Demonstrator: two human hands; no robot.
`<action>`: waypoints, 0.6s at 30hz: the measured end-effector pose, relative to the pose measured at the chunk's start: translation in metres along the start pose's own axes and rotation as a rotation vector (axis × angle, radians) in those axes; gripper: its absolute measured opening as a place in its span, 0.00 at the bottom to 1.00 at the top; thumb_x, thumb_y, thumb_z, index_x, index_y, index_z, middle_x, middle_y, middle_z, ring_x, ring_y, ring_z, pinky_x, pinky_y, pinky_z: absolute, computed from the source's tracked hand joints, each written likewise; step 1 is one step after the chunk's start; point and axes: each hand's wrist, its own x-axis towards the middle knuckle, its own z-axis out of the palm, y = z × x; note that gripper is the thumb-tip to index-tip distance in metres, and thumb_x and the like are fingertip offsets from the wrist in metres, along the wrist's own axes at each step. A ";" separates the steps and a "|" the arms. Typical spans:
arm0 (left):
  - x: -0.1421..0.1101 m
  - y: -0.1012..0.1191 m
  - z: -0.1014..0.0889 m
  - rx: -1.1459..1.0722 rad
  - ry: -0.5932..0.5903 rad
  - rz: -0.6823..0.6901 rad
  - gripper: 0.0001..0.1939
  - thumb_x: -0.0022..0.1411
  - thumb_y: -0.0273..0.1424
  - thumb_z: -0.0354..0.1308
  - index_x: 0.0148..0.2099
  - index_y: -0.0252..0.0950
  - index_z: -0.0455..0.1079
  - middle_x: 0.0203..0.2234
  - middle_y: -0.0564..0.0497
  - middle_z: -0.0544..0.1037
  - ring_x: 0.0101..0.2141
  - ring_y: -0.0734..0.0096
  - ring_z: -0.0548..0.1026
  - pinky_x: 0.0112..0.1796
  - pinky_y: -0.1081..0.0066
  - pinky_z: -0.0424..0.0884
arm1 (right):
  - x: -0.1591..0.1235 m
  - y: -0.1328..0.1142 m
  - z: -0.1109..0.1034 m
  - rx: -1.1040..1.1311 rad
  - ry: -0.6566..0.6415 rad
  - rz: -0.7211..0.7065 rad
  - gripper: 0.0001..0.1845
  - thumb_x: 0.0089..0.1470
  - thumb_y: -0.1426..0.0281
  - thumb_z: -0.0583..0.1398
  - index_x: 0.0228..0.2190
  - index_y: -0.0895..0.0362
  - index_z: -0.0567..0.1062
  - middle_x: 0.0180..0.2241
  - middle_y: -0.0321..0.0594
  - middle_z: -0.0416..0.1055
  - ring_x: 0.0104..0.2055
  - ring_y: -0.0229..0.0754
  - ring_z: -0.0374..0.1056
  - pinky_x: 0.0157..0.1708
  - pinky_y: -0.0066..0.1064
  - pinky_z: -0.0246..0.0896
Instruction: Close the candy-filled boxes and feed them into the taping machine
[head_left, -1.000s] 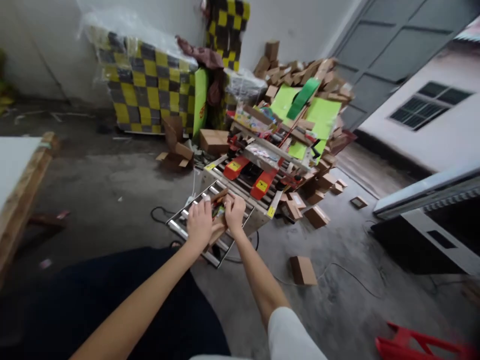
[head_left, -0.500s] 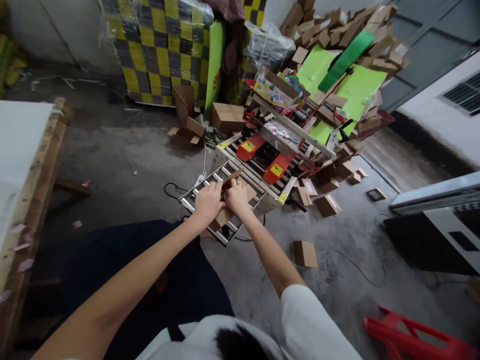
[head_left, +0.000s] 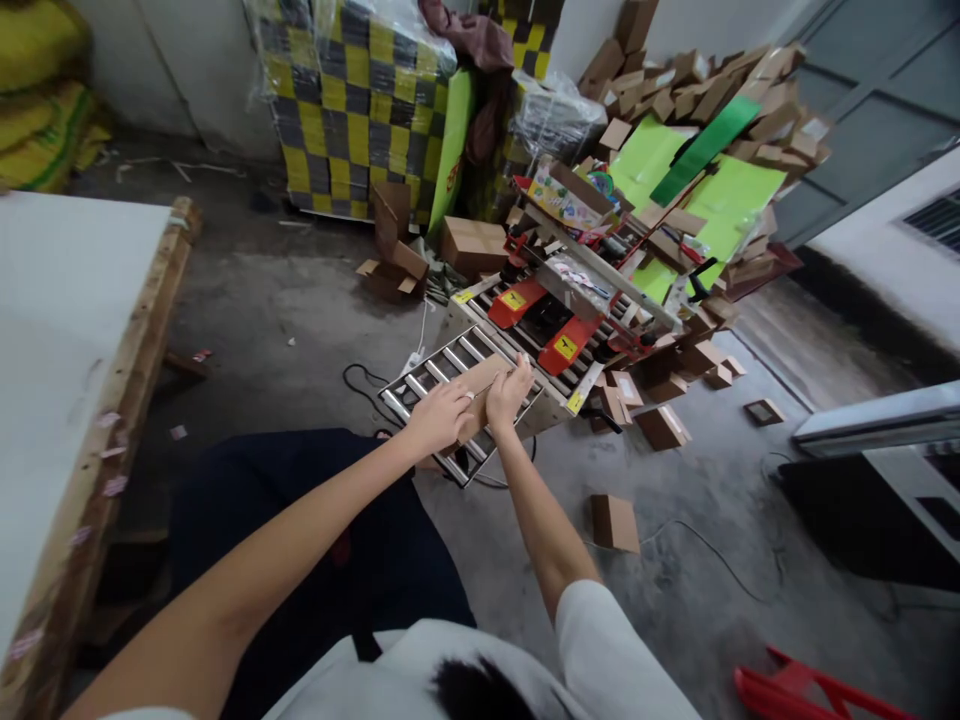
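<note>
Yellow sacks (head_left: 45, 125), grey door (head_left: 885, 125)

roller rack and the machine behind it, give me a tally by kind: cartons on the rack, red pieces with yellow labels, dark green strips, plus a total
Carton on the roller rack: 1
Yellow-labelled red pieces: 2
Dark green strip: 1
Total: 4

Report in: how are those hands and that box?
Left hand and right hand on small carton. Carton on rollers, top looks closed. Red-armed machine just beyond.
</note>
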 end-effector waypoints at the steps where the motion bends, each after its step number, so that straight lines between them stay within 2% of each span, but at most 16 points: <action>1: 0.001 -0.001 0.000 0.003 -0.002 -0.001 0.15 0.68 0.29 0.50 0.52 0.34 0.74 0.56 0.43 0.73 0.61 0.57 0.66 0.63 0.54 0.60 | -0.007 0.001 0.001 0.008 -0.018 0.011 0.31 0.65 0.66 0.40 0.65 0.65 0.52 0.64 0.61 0.51 0.69 0.53 0.44 0.66 0.58 0.38; 3: 0.004 -0.003 -0.001 0.001 -0.008 -0.002 0.15 0.68 0.28 0.49 0.50 0.34 0.75 0.55 0.43 0.74 0.58 0.57 0.69 0.60 0.55 0.64 | -0.028 0.004 0.001 -0.002 -0.096 -0.021 0.34 0.66 0.64 0.39 0.67 0.67 0.47 0.66 0.63 0.47 0.70 0.55 0.40 0.66 0.60 0.36; 7: 0.010 -0.010 -0.005 -0.048 -0.041 -0.014 0.16 0.66 0.27 0.50 0.47 0.36 0.78 0.54 0.43 0.76 0.53 0.58 0.73 0.56 0.56 0.68 | -0.071 0.002 -0.013 -0.087 -0.327 -0.237 0.41 0.67 0.55 0.44 0.69 0.68 0.41 0.69 0.64 0.38 0.72 0.60 0.32 0.66 0.63 0.36; 10: 0.015 -0.020 -0.008 -0.132 -0.073 -0.035 0.19 0.65 0.27 0.49 0.52 0.36 0.77 0.54 0.45 0.76 0.56 0.61 0.72 0.59 0.59 0.67 | -0.082 -0.006 -0.029 -0.172 -0.457 -0.364 0.48 0.63 0.48 0.52 0.70 0.65 0.40 0.69 0.63 0.35 0.72 0.64 0.29 0.64 0.67 0.36; 12: 0.016 -0.030 -0.009 -0.291 -0.089 -0.054 0.20 0.65 0.28 0.48 0.54 0.37 0.76 0.54 0.47 0.77 0.56 0.63 0.72 0.60 0.61 0.66 | -0.078 -0.009 -0.035 -0.223 -0.501 -0.416 0.55 0.58 0.46 0.58 0.70 0.65 0.41 0.69 0.63 0.35 0.72 0.66 0.30 0.64 0.68 0.35; 14: 0.014 -0.040 -0.007 -0.510 -0.041 -0.117 0.20 0.65 0.30 0.48 0.55 0.35 0.75 0.53 0.46 0.77 0.54 0.62 0.74 0.59 0.61 0.67 | -0.063 -0.007 -0.035 -0.255 -0.525 -0.455 0.56 0.55 0.49 0.63 0.69 0.66 0.44 0.69 0.63 0.35 0.72 0.66 0.33 0.65 0.67 0.35; 16: 0.006 -0.049 -0.003 -0.678 0.119 -0.254 0.21 0.66 0.33 0.50 0.57 0.32 0.72 0.52 0.43 0.78 0.52 0.61 0.75 0.56 0.60 0.70 | -0.037 -0.002 -0.033 -0.263 -0.540 -0.482 0.53 0.55 0.54 0.66 0.68 0.66 0.50 0.69 0.64 0.40 0.71 0.66 0.37 0.65 0.65 0.38; 18: -0.012 -0.052 0.000 -0.713 0.263 -0.413 0.21 0.67 0.34 0.49 0.57 0.29 0.70 0.51 0.40 0.78 0.50 0.59 0.77 0.53 0.60 0.73 | 0.000 0.002 -0.034 -0.222 -0.510 -0.465 0.42 0.57 0.59 0.65 0.64 0.69 0.61 0.65 0.66 0.52 0.69 0.64 0.47 0.64 0.60 0.46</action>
